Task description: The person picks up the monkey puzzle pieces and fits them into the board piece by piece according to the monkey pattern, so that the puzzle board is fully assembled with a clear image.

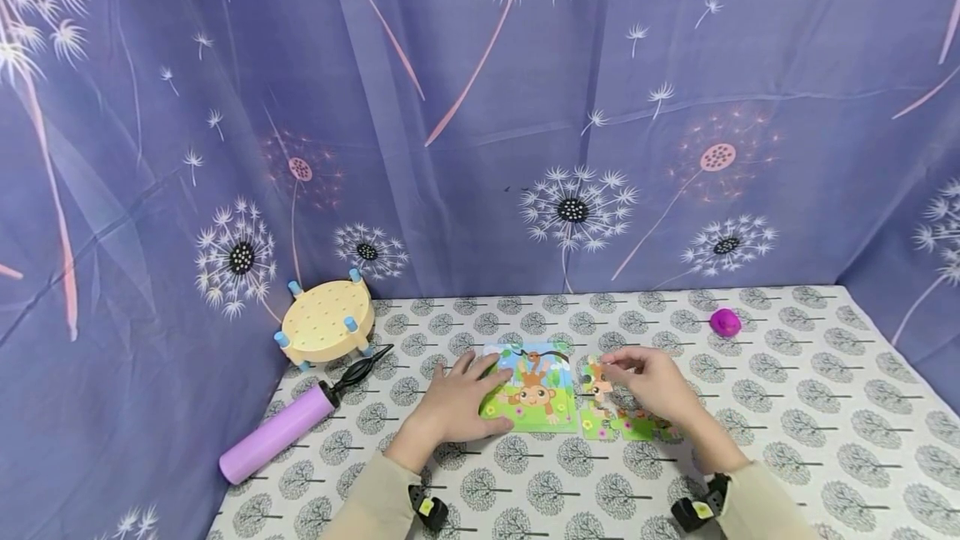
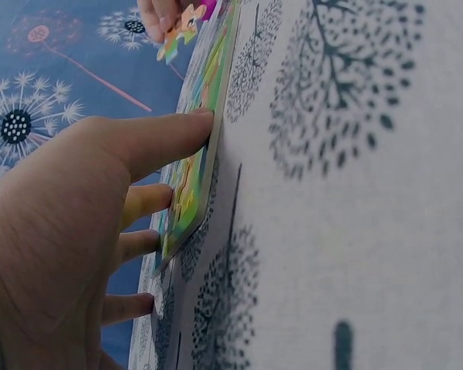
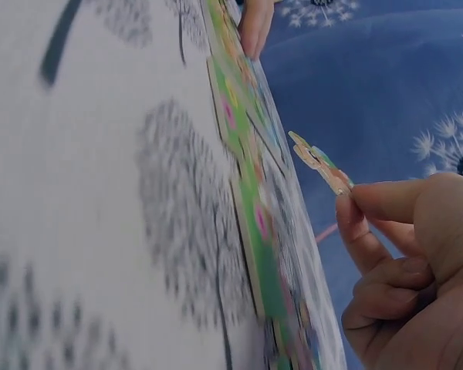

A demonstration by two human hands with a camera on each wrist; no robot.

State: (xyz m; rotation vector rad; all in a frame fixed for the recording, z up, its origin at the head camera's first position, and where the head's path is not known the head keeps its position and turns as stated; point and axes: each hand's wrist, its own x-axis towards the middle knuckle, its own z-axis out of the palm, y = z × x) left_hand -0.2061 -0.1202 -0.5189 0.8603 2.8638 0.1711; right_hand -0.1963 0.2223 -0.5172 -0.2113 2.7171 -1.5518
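A square jigsaw puzzle (image 1: 534,397) with a monkey picture lies on the cloth-covered table. My left hand (image 1: 453,407) rests on its left side with fingers spread; in the left wrist view the thumb (image 2: 174,139) touches the puzzle's edge. Just right of the puzzle, my right hand (image 1: 660,386) pinches a puzzle piece (image 3: 320,163) between thumb and forefinger. The right wrist view shows that piece raised above the table. Below it lie several loose puzzle pieces (image 1: 637,427), partly hidden by the right hand.
To the left lie a purple hand pump (image 1: 277,433) with a black end and a yellow toy stool (image 1: 328,319) with blue legs, tipped against the curtain (image 1: 480,215). A small magenta object (image 1: 725,322) sits at the back right.
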